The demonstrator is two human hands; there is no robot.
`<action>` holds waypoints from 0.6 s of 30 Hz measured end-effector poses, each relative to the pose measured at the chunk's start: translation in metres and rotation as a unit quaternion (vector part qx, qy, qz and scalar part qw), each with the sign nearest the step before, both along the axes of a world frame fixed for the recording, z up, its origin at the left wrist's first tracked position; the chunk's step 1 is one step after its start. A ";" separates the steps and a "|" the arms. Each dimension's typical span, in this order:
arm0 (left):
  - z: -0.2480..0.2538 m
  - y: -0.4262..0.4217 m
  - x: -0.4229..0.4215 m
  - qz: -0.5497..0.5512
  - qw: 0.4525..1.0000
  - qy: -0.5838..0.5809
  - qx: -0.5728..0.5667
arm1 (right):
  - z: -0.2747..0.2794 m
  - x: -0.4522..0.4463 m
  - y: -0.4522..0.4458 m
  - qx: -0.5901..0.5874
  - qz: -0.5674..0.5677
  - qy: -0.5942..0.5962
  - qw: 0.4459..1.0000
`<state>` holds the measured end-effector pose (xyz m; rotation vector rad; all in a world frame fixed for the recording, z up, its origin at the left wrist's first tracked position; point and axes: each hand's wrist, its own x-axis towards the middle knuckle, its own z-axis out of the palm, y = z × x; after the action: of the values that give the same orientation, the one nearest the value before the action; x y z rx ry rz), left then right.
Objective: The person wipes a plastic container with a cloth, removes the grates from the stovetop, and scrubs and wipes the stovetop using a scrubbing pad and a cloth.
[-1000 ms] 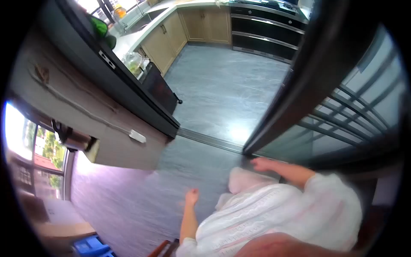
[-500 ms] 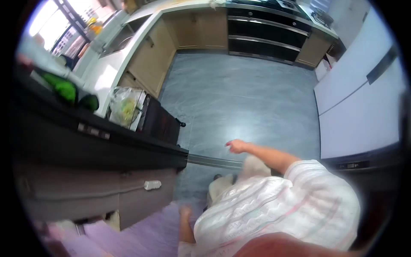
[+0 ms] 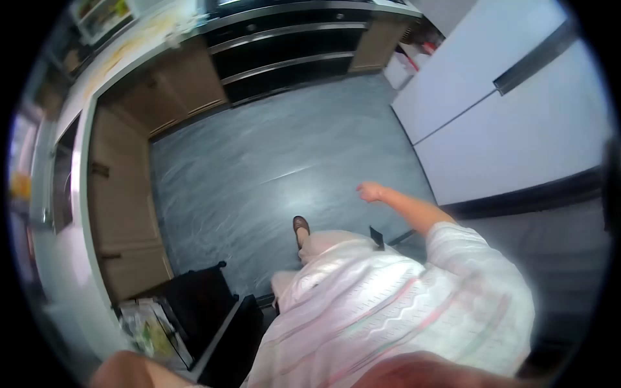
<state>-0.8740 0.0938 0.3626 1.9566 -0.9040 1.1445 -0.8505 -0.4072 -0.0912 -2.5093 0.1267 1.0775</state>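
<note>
My right hand hangs over the grey floor to the right of centre, its fingers loosely bent and apart, with nothing in them. At the bottom left edge shows bare skin of my left hand or forearm; its fingers are out of sight. Just above that skin is a clear plastic bag with something green and yellow inside, in a rack beside a black cart-like thing. Whether my left hand touches the bag, I cannot tell. Below me, one brown shoe is on the floor.
A white fridge stands on the right. Dark drawers under the stove are ahead. Wooden cabinets and a white counter with a sink run along the left. A dark door edge is at lower left.
I have stepped forward past the door track, and the view has turned right. My right hand swings slightly right and up; the left moved from low centre to the bottom left edge.
</note>
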 end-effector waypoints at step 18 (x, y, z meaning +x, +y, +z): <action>-0.045 -0.071 0.443 -0.147 0.988 0.044 0.028 | -0.025 0.272 0.017 -0.019 -0.065 -0.105 0.992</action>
<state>-0.4308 0.0225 0.3173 1.8268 -1.1436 0.8656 -0.5784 -0.3897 -0.1159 -2.5903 0.2496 0.7622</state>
